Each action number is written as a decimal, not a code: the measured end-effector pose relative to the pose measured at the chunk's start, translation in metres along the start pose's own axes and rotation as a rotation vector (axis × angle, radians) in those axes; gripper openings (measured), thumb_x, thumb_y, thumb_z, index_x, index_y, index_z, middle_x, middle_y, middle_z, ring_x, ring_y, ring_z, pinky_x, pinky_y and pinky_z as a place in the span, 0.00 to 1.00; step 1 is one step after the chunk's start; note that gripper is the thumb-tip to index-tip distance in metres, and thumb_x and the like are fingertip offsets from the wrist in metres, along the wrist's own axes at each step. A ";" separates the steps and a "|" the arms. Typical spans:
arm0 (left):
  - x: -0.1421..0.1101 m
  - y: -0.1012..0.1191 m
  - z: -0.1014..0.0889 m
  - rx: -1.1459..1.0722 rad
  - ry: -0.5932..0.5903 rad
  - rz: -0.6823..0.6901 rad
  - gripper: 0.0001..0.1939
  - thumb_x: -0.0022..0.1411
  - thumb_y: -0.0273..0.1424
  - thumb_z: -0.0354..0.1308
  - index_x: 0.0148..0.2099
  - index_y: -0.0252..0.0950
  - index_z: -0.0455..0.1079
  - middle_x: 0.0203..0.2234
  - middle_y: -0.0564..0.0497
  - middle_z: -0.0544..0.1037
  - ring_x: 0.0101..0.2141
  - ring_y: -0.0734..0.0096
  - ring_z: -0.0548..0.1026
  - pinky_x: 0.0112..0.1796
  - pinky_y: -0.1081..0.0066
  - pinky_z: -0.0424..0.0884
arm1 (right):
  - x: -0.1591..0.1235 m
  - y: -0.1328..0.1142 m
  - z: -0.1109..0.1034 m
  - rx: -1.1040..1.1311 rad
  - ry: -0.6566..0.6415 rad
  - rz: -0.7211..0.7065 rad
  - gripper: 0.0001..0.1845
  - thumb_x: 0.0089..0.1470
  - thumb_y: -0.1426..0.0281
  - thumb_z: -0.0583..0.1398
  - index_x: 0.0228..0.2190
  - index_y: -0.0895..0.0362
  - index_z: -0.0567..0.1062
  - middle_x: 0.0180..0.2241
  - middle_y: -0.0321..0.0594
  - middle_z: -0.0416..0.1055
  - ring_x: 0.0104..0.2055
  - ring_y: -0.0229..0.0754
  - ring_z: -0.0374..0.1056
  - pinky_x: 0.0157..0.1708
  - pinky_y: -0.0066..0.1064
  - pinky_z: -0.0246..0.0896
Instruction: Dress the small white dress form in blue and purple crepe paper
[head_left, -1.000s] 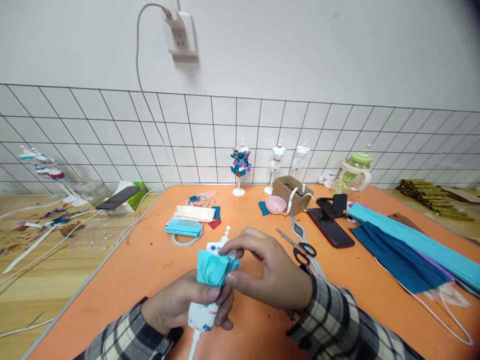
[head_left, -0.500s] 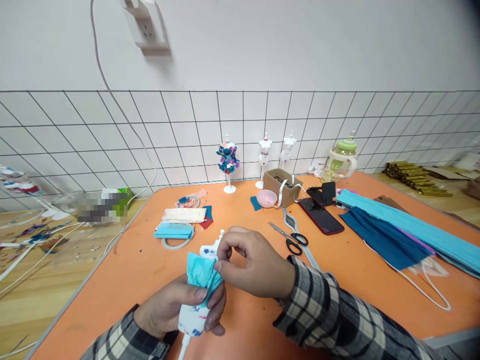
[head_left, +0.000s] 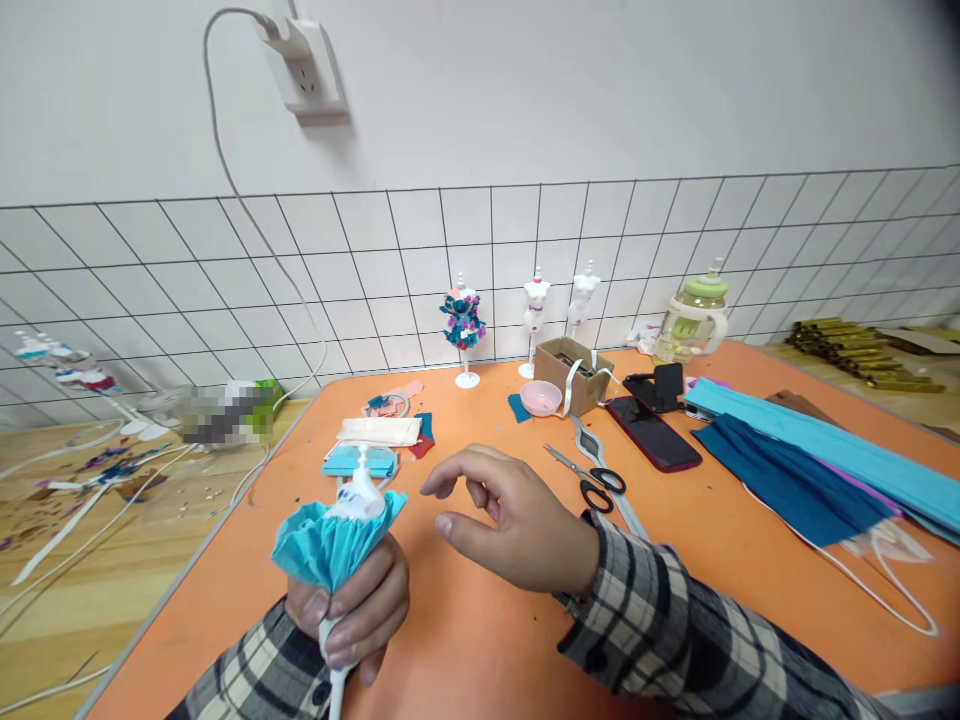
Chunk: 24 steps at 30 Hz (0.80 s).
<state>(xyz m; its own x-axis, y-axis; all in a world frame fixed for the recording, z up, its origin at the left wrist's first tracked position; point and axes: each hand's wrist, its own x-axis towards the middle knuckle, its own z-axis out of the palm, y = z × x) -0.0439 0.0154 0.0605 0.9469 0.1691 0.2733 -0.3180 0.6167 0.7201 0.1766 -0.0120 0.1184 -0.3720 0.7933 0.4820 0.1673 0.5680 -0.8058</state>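
So the left hand (head_left: pixel 364 600) is wrapped tight around the little white mannequin (head_left: pixel 362 500), gripping it low with the gathered blue fabric (head_left: pixel 326 545) flaring out over the fist, all of it over the near left part of the orange table (head_left: pixel 472 650). Right hand (head_left: pixel 517 525) is open, fingers loosely curled, thumb apart, just off the fabric's right edge. There's a strip of bare orange between the hands, so some wiggle room there. Tighter to the right: the scissors (head_left: pixel 592 478) lie just past the right hand, finger loops near the plaid sleeve (head_left: pixel 660 610). Behind the mannequin sits a folded blue mask (head_left: pixel 360 462). The table's left edge slants past the left hand, with a wooden table (head_left: pixel 97 600) beyond.
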 end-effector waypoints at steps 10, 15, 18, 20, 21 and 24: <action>0.005 -0.027 0.010 0.051 0.436 -0.057 0.13 0.49 0.39 0.68 0.30 0.37 0.69 0.17 0.53 0.71 0.18 0.74 0.69 0.26 0.70 0.75 | -0.006 -0.011 0.009 0.022 0.085 -0.221 0.12 0.50 0.68 0.66 0.38 0.56 0.75 0.34 0.37 0.72 0.36 0.39 0.67 0.41 0.32 0.64; 0.022 -0.013 0.021 0.342 0.671 0.093 0.14 0.52 0.37 0.68 0.35 0.34 0.71 0.22 0.52 0.74 0.25 0.71 0.71 0.29 0.72 0.72 | -0.004 -0.011 0.004 -0.081 0.128 -0.244 0.17 0.49 0.69 0.67 0.43 0.55 0.75 0.39 0.39 0.73 0.41 0.41 0.68 0.44 0.33 0.64; 0.033 0.008 0.023 0.712 0.878 0.204 0.09 0.56 0.36 0.66 0.34 0.36 0.72 0.27 0.52 0.75 0.30 0.69 0.72 0.31 0.73 0.70 | -0.003 -0.011 -0.001 -0.118 0.226 -0.304 0.21 0.50 0.70 0.65 0.48 0.56 0.73 0.40 0.40 0.73 0.42 0.41 0.67 0.43 0.33 0.64; 0.041 0.019 0.024 1.089 1.049 0.234 0.08 0.58 0.36 0.63 0.33 0.38 0.72 0.28 0.51 0.76 0.32 0.66 0.73 0.34 0.69 0.71 | -0.003 -0.012 -0.003 -0.134 0.272 -0.348 0.23 0.52 0.71 0.64 0.51 0.57 0.72 0.40 0.40 0.73 0.40 0.41 0.67 0.42 0.33 0.64; 0.046 0.022 0.025 1.247 1.111 0.241 0.07 0.57 0.36 0.62 0.33 0.39 0.72 0.29 0.51 0.76 0.32 0.64 0.73 0.35 0.67 0.71 | -0.002 -0.011 -0.004 -0.148 0.283 -0.372 0.23 0.53 0.71 0.63 0.51 0.57 0.71 0.39 0.40 0.73 0.40 0.40 0.67 0.41 0.32 0.63; 0.063 0.023 0.025 1.487 1.163 0.284 0.05 0.54 0.35 0.58 0.29 0.40 0.69 0.27 0.51 0.76 0.31 0.62 0.73 0.35 0.65 0.71 | -0.002 -0.008 -0.004 -0.287 0.322 -0.447 0.15 0.56 0.71 0.63 0.46 0.56 0.74 0.35 0.38 0.74 0.36 0.40 0.66 0.37 0.33 0.60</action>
<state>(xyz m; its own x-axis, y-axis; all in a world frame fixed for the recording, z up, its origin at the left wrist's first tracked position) 0.0073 0.0210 0.1096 0.2249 0.8800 0.4184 0.3736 -0.4744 0.7971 0.1796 -0.0174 0.1254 -0.1759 0.4658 0.8672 0.3146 0.8614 -0.3988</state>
